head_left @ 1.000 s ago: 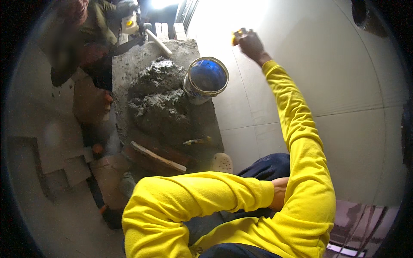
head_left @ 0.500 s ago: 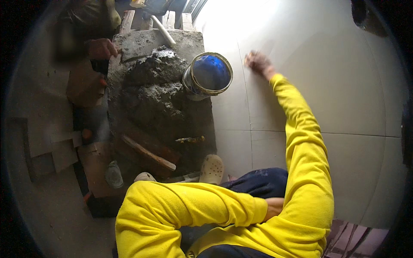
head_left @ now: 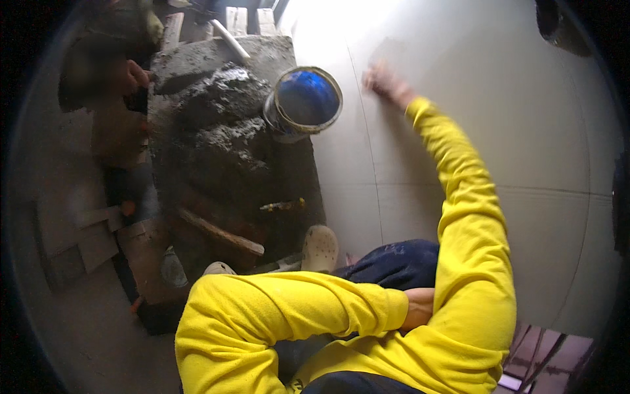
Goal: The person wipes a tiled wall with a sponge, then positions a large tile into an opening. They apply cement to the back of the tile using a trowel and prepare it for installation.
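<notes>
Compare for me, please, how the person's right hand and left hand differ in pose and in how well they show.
The right hand is stretched out over the pale tiles, while the left hand is tucked close to the body. The right hand is blurred but unobstructed; the left hand is largely hidden by the right sleeve. Both come out of yellow sleeves.

Yellow sleeves (head_left: 469,203), pale tiles (head_left: 531,144), bucket interior (head_left: 308,95) — blue

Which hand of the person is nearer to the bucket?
Right. The right hand is just right of the bucket in the picture; the left hand is farther, well below it, tucked by the right sleeve.
</notes>
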A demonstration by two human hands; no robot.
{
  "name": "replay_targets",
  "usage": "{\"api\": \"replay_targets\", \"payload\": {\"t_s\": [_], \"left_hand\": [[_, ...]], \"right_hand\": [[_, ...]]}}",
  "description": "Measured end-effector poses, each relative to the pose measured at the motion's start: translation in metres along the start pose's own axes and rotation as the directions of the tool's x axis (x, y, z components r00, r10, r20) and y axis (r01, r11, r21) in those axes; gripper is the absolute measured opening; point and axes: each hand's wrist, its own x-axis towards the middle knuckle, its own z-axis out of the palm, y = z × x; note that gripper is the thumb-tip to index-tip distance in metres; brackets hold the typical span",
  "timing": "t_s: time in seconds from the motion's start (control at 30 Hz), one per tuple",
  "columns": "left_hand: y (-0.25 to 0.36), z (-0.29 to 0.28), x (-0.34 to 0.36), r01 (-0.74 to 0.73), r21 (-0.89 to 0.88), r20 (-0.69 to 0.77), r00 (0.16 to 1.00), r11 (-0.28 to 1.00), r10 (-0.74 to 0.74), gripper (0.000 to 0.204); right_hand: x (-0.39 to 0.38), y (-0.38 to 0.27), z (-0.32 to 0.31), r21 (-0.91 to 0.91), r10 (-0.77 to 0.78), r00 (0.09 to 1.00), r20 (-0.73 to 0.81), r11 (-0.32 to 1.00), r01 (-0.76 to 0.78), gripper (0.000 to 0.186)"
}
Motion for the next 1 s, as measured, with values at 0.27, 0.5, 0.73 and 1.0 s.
{"api": "replay_targets", "payload": {"t_s": [0.27,0.5,0.73,1.0], "left_hand": [[-0.002,-0.007,0.005,-0.241,0.902,0.121,0.938,0.359,0.325,0.052],[0.032,-0.012,0.000,-0.279,0.857,0.268,0.959,0.432,0.088,0.056],[0.027,0.002,0.003,-0.258,0.892,0.127,0.932,0.372,0.340,0.051],[0.006,-0.003,-0.001,-0.222,0.927,0.132,0.947,0.301,0.294,0.053]], "right_hand": [[-0.039,0.066,-0.096,-0.250,0.402,0.913,0.070,0.893,-0.374,0.012],[-0.136,-0.111,-0.115,0.620,-0.366,0.913,0.179,0.762,0.184,0.017],[-0.120,-0.070,-0.118,0.065,0.180,0.960,0.213,0.978,-0.197,0.011],[-0.113,-0.072,-0.137,0.178,0.264,0.959,0.099,0.944,-0.278,0.014]]}}
